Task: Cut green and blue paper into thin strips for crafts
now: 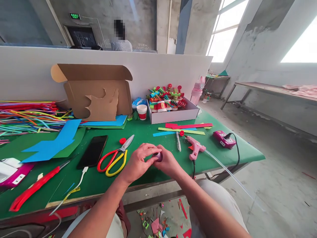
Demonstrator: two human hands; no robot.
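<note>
Both hands meet over the front edge of the green table, around a small purple roll. My left hand (141, 161) has its fingers closed on the roll's left side. From the right, my right hand (169, 162) wraps round the same purple roll (158, 156), hiding much of it. Left of the hands lie scissors (122, 149) with one red and one yellow handle, and a red round piece (122, 141). To the right are a white pen (178, 142) and a pink glue gun (196, 147) with a clear stick in its back.
Behind stand a white box (173, 116) of colourful crafts, paper cups (142, 111) and an open cardboard box (99, 89). Coloured strips (188, 126) lie before the white box. At left are a phone (92, 152), a red-handled tool (37, 188) and pipe cleaners (29, 115). A person sits beyond the partition.
</note>
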